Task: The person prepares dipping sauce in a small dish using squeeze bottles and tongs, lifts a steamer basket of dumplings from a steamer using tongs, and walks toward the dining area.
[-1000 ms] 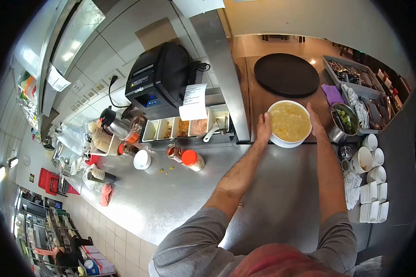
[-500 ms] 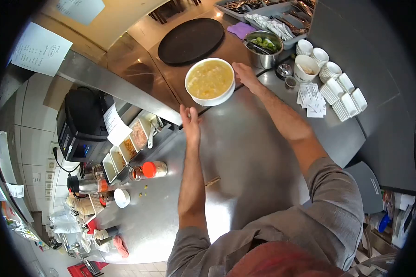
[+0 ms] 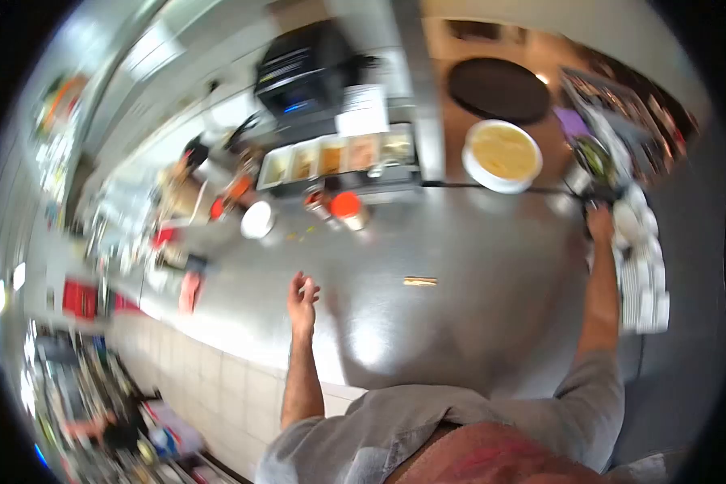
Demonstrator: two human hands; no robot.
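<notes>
My left hand (image 3: 302, 300) hovers over the steel counter (image 3: 476, 323), fingers apart, with nothing in it. On the right, my right hand (image 3: 599, 223) reaches to the spot beside the metal pot of green pieces (image 3: 595, 157), close to the small dark containers there. Blur hides its fingertips, so I cannot tell whether it grips one. A white bowl of yellow soup (image 3: 504, 153) rests at the brown ledge, apart from both hands. White cups and dishes (image 3: 644, 274) are stacked just right of my right forearm.
A round black tray (image 3: 498, 89) lies behind the bowl. Food tubs (image 3: 331, 160) stand below a black printer (image 3: 302, 73). A red-lidded jar (image 3: 348, 208), a white cup (image 3: 257, 219) and a small tan strip (image 3: 419, 281) are on the counter. Cutlery trays (image 3: 621, 105) sit back right.
Both hands have moved away from the soup bowl, which stays at the ledge. My left hand came back over the counter; my right went right toward the pot. The view has turned left.
</notes>
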